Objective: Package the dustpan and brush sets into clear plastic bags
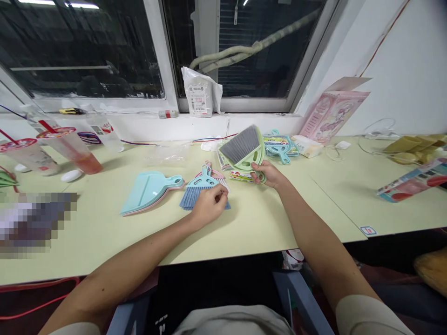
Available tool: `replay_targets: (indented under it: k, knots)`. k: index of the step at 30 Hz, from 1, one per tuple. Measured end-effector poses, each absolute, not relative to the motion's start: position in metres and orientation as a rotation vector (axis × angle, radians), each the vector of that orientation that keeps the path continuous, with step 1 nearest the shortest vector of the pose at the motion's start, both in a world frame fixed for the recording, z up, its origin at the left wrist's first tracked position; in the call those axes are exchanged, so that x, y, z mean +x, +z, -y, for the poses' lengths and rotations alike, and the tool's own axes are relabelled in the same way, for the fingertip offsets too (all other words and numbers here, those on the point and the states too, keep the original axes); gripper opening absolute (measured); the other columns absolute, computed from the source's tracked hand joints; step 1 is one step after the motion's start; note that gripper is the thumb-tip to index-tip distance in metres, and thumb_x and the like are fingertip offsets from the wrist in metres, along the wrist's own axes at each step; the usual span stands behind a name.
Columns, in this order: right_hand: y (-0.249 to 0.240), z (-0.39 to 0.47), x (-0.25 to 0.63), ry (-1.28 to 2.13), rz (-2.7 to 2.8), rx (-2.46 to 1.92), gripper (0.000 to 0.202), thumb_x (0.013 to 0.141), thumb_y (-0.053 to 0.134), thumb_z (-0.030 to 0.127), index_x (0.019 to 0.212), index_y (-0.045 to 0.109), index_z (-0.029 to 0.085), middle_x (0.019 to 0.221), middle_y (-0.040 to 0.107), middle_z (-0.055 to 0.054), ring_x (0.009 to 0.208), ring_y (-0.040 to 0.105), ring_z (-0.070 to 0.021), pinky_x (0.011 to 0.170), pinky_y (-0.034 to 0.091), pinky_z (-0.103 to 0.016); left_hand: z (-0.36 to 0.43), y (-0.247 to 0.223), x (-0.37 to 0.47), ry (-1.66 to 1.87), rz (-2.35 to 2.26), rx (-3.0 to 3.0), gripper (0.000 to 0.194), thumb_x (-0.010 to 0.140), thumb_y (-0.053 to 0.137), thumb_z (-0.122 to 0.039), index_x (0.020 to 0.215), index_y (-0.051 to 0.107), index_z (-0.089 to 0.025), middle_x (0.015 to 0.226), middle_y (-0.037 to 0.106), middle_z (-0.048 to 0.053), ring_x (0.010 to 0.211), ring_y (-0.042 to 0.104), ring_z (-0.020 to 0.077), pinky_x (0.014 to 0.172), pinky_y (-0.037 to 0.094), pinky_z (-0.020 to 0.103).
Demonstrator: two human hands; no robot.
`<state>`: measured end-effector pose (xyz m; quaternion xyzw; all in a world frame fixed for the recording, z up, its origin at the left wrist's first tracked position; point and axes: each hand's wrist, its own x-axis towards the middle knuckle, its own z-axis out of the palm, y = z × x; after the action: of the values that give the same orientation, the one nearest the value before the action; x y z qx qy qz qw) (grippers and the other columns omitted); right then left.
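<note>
My right hand (268, 174) grips the green handle of a small hand broom and dustpan set (244, 146), raised above the table with its grey bristles facing up. My left hand (211, 204) is closed in a pinch over the table; whatever is between its fingers, if anything, is hidden. Beneath and behind it lies a blue hand broom (195, 193), partly covered by the hand. A pink broom (218, 174) shows from under the blue one. To the left, a light blue dustpan (150, 188) rests on top of a pink one.
Drink cups (75, 149) and a plastic bottle (106, 132) stand at the left. Behind the right hand lie a packaged blue broom set (279, 146) and a pink box (333, 111). A white parcel (199, 95) sits on the sill. Flat packaging (415, 179) is at the right.
</note>
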<state>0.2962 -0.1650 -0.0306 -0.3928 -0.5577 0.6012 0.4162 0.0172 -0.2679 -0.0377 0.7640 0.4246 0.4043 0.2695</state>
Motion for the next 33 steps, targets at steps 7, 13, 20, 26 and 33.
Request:
replay_targets:
  k: [7, 13, 20, 26, 33]
  knots:
    - [-0.029, 0.180, 0.265, 1.564, 1.672, -1.021, 0.039, 0.082, 0.076, 0.053, 0.080, 0.062, 0.016, 0.059, 0.062, -0.001, 0.041, 0.056, -0.0120, 0.038, 0.019, -0.020, 0.233, -0.022, -0.001, 1.752, -1.368, 1.802, 0.014, 0.091, 0.059, -0.029, 0.104, 0.056, -0.024, 0.109, 0.063, 0.006, 0.101, 0.062, 0.0212, 0.092, 0.050, 0.037]
    - [-0.018, 0.193, 0.255, 1.706, 1.813, -0.944, 0.042, 0.080, 0.079, 0.055, 0.074, 0.064, 0.017, 0.062, 0.064, -0.002, 0.042, 0.054, -0.0121, 0.037, 0.027, -0.020, 0.210, -0.012, -0.019, 1.251, -1.026, 1.441, 0.043, 0.087, 0.070, -0.046, 0.122, 0.062, -0.021, 0.114, 0.072, 0.011, 0.102, 0.070, 0.0262, 0.089, 0.058, 0.041]
    - [-0.017, 0.182, 0.273, 1.723, 1.689, -0.989, 0.037, 0.081, 0.082, 0.048, 0.087, 0.065, 0.016, 0.063, 0.068, -0.002, 0.041, 0.056, -0.0132, 0.035, 0.040, -0.023, 0.207, 0.008, -0.039, 0.773, -0.701, 1.323, 0.048, 0.085, 0.079, -0.046, 0.119, 0.068, -0.014, 0.112, 0.075, 0.017, 0.095, 0.076, 0.0323, 0.070, 0.064, 0.042]
    - [-0.023, 0.166, 0.294, 1.597, 1.430, -0.896, 0.037, 0.081, 0.082, 0.046, 0.084, 0.055, 0.020, 0.060, 0.063, 0.000, 0.040, 0.056, -0.0133, 0.033, 0.039, -0.023, 0.206, -0.013, -0.024, 1.050, -0.868, 1.467, 0.044, 0.097, 0.059, -0.056, 0.109, 0.065, -0.014, 0.101, 0.074, 0.015, 0.086, 0.074, 0.0259, 0.070, 0.061, 0.038]
    - [-0.030, 0.154, 0.304, 1.529, 1.208, -0.913, 0.034, 0.084, 0.075, 0.041, 0.086, 0.046, 0.023, 0.055, 0.055, 0.005, 0.039, 0.052, -0.0130, 0.035, 0.039, -0.024, 0.217, -0.029, 0.009, 0.670, -0.998, 2.767, 0.028, 0.102, 0.045, -0.026, 0.106, 0.071, -0.018, 0.114, 0.070, 0.014, 0.119, 0.063, 0.0285, 0.108, 0.047, 0.045]
